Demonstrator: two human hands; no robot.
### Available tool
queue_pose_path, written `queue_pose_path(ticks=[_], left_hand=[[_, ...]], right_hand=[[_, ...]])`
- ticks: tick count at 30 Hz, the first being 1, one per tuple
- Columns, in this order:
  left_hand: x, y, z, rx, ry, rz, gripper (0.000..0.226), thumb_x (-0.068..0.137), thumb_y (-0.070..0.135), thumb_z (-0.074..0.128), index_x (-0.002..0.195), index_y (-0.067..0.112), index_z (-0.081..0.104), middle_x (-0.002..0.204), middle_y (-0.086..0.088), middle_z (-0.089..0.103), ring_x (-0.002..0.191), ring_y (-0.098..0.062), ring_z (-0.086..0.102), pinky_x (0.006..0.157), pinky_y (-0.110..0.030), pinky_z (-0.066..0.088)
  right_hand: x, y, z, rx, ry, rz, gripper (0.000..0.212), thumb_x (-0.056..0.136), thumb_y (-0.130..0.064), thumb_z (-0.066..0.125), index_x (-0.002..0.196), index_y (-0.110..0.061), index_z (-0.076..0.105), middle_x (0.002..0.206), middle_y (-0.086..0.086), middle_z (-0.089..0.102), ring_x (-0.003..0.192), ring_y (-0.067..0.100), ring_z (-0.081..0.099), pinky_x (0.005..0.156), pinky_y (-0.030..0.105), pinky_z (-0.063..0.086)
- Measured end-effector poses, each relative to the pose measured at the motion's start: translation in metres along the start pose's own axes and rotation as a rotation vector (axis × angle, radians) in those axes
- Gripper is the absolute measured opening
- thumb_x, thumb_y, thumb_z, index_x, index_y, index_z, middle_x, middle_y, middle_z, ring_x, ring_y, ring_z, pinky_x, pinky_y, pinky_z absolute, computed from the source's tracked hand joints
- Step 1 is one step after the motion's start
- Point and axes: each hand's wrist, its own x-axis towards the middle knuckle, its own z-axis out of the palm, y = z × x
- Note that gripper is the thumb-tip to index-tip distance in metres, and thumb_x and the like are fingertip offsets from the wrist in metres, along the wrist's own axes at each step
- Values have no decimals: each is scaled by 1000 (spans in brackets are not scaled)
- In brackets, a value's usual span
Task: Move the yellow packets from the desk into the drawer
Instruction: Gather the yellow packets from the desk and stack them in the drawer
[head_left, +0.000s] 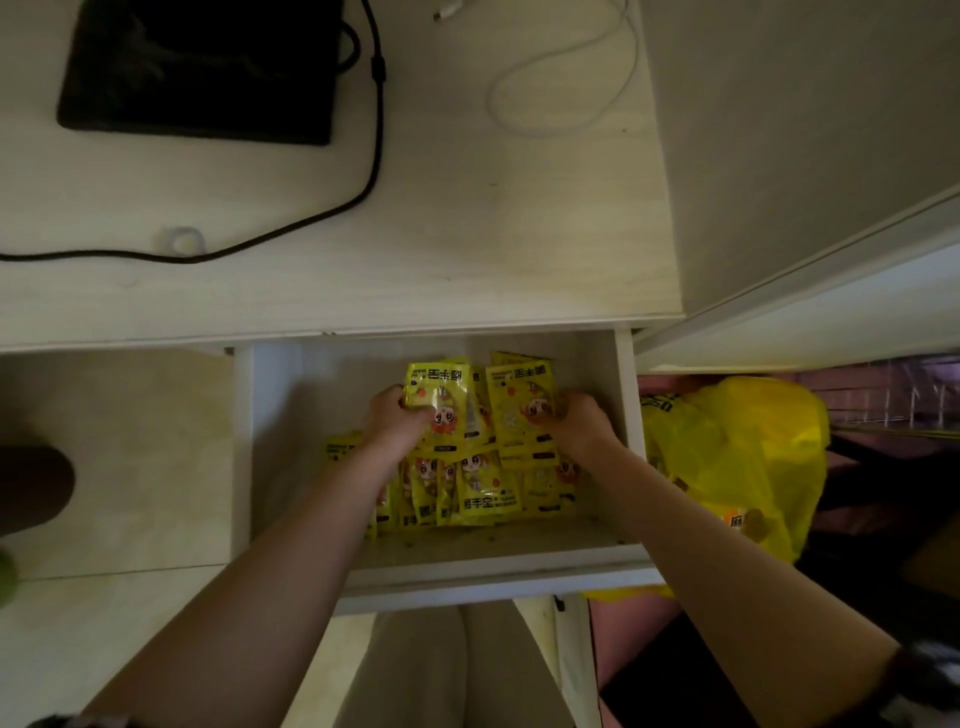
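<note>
The yellow packets are lying inside the open drawer, some standing in a bunch toward the back and more spread flat beneath them at the front. The left hand is gripping the left side of the upright bunch, fingers curled over a packet's face, while the right hand is pinching the bunch's right edge, so both hands are grasping packets.

This looks like the setting-down stage. To do it well, the hands should be lowering the bunch until it is resting on the flat layer, then letting go together so nothing is tipping over the drawer's side. Keeping the stack low should be helping the drawer to close later.

Above, the counter is carrying a black cable, a white cable and a dark pad, with no packets showing on it. A yellow plastic bag is sitting just beside the drawer on the right.
</note>
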Motion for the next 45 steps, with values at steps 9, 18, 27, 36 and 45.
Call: queue_pose_path(ticks=[9,18,27,36,45], left_hand=[[-28,-6,-27,189,-4,86,37,86,11,65,122,7,58,120,-4,62,109,-24,59,98,-39,48],[-111,-18,-83,301,140,181,31,91,13,58,122,10,59,112,-8,68,86,-22,67,72,-27,50],[-182,-75,-122,287,350,258,27,93,19,50,119,16,57,96,-6,69,94,-23,63,78,-34,51],[-230,-171,-176,176,580,79,25,95,25,49,119,22,56,101,1,66,94,-14,60,76,-25,47],[-273,-270,-266,133,728,-30,24,95,25,49,118,23,58,98,3,65,89,-12,60,73,-23,47]], right_hand=[[-34,-3,-13,-159,17,11,38,95,-13,48,132,-5,44,122,18,57,98,31,58,76,30,46],[-99,-29,-21,-324,26,-255,37,97,-16,41,133,-9,44,99,12,63,77,26,63,58,34,54],[-158,-78,39,-646,-74,-635,40,97,-19,41,135,-12,37,105,11,62,79,26,64,66,42,57],[-217,-118,157,-875,-174,-896,33,97,-19,38,128,-12,45,125,9,54,112,27,55,91,35,49],[-282,-153,285,-967,-181,-1071,31,97,-25,36,124,-15,48,117,8,59,107,25,57,86,34,45]])
